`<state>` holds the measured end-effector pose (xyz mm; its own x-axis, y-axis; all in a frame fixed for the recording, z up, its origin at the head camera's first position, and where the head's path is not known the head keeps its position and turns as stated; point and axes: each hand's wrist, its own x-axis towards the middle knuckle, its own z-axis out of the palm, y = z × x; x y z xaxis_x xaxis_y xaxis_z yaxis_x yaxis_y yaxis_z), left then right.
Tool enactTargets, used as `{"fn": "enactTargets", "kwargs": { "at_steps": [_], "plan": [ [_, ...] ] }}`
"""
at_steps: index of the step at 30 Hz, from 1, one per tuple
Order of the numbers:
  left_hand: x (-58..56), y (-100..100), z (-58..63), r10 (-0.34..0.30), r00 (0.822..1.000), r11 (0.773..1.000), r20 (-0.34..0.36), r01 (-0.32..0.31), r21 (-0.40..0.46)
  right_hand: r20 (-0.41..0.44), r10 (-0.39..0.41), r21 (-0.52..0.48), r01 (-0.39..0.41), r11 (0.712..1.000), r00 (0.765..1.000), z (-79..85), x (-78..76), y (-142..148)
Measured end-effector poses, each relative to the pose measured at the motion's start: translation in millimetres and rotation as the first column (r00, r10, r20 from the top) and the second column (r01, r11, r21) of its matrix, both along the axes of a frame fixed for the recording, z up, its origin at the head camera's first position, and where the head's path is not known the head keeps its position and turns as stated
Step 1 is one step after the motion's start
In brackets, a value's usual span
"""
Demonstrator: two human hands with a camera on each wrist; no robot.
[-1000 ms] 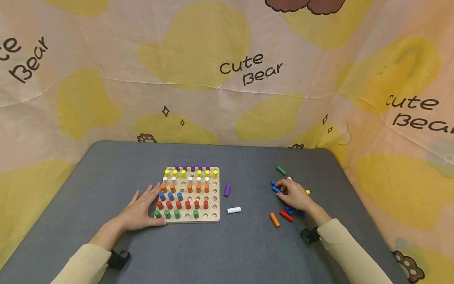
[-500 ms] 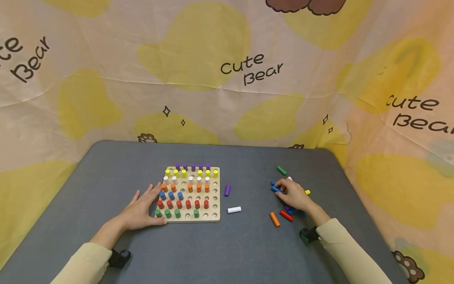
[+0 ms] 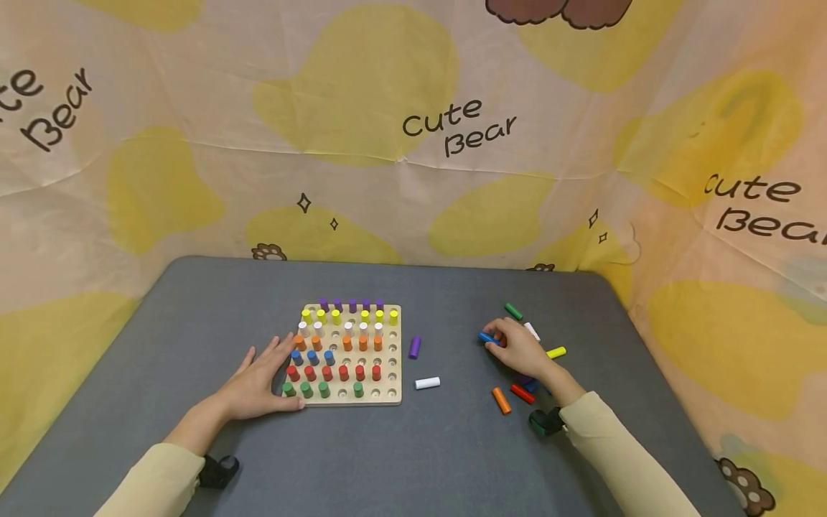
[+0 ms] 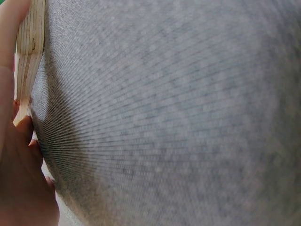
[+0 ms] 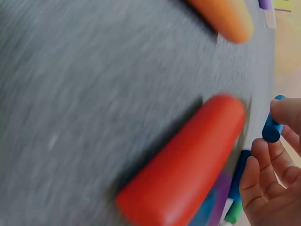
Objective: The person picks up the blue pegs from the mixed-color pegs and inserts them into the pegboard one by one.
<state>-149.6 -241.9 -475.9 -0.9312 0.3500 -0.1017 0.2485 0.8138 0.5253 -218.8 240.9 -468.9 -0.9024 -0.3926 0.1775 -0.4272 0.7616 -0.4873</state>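
Observation:
A wooden pegboard (image 3: pixel 392 370) stands on the grey table with rows of coloured pegs upright in it. My left hand (image 3: pixel 255 384) lies against its left side, fingers spread and fairly straight, with the thumb at the near corner. In the left wrist view, fingers of the left hand (image 4: pixel 21 183) touch the board's wooden edge (image 4: pixel 32 42). To the right of the board, my right hand (image 3: pixel 520 350) pinches a blue peg (image 3: pixel 487 337) between thumb and fingers. The right wrist view shows this blue peg (image 5: pixel 273 127) held above the table.
A purple peg (image 3: pixel 415 347) and a white peg (image 3: pixel 427 383) lie just right of the board. Around the right hand lie loose pegs: green (image 3: pixel 513 311), white (image 3: pixel 532 331), yellow (image 3: pixel 556 352), red (image 3: pixel 522 393), orange (image 3: pixel 501 401). Others are partly hidden beneath the hand.
My right hand has moved left, carrying the blue peg away from the loose pegs. The white and yellow pegs behind it show more fully. The left hand has stayed in place.

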Motion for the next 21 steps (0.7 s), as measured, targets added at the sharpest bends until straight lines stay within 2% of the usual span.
{"fn": "enactTargets", "kwargs": {
  "at_steps": [12, 21],
  "plan": [
    [1.6, 2.2, 0.6, 0.002, 1.0, 1.0, 0.003, -0.002, 0.011, 0.001, -0.016, -0.044, 0.016, 0.999, 1.0, 3.0, -3.0, -28.9],
    [1.5, 1.7, -0.7, 0.004, 1.0, 1.0, 0.005, -0.004, 0.01, -0.005, 0.027, -0.069, -0.028, 0.997, 1.0, 5.0, -5.0, -53.5]
  ]
}}
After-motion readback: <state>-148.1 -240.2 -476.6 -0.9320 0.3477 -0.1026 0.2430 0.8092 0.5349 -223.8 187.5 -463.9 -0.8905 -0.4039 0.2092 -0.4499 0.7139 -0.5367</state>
